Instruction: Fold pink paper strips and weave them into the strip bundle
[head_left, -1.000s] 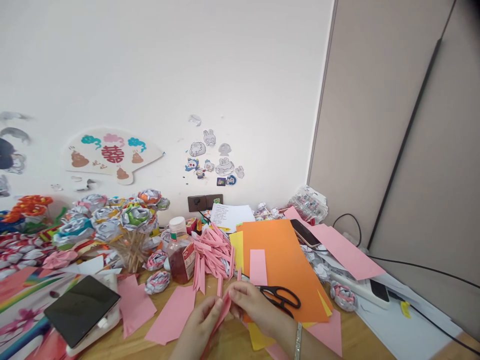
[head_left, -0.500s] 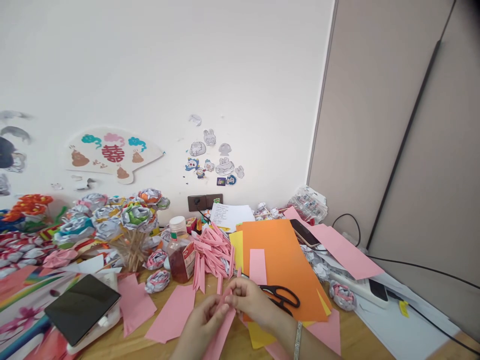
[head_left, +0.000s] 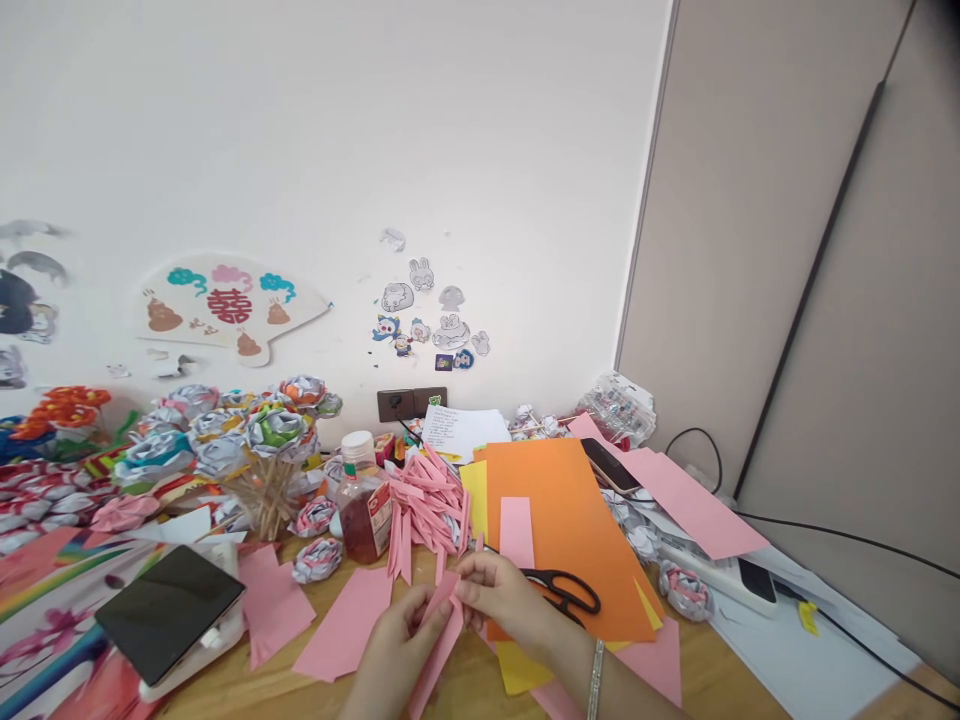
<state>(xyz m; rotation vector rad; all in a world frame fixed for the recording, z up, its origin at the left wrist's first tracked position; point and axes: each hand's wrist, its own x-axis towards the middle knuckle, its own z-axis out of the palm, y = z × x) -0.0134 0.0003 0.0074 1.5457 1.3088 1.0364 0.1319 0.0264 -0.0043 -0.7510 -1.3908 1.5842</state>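
Between my hands is a strip of pink paper (head_left: 441,655), partly folded lengthwise, its lower end hanging toward me. My left hand (head_left: 405,635) pinches it from the left side. My right hand (head_left: 499,600), with a bracelet at the wrist, grips the upper end with closed fingers. Just beyond my fingers lies a heap of folded pink strips (head_left: 427,495). Black-handled scissors (head_left: 566,592) rest to the right on orange paper (head_left: 555,470), beside a small pink rectangle (head_left: 517,530). The scissor blades are mostly hidden behind my right hand.
A bottle of dark red liquid (head_left: 364,510) stands left of the heap. Further left are paper flowers (head_left: 274,435) and a black tablet (head_left: 169,612). Loose pink sheets (head_left: 345,625) lie on the wooden table. At right are a phone (head_left: 609,466), cables and white sheets (head_left: 810,650).
The fingers have shifted slightly along the pink strip, and its upper part now shows a wider, more opened face. The view has moved a little; other things stay in place.
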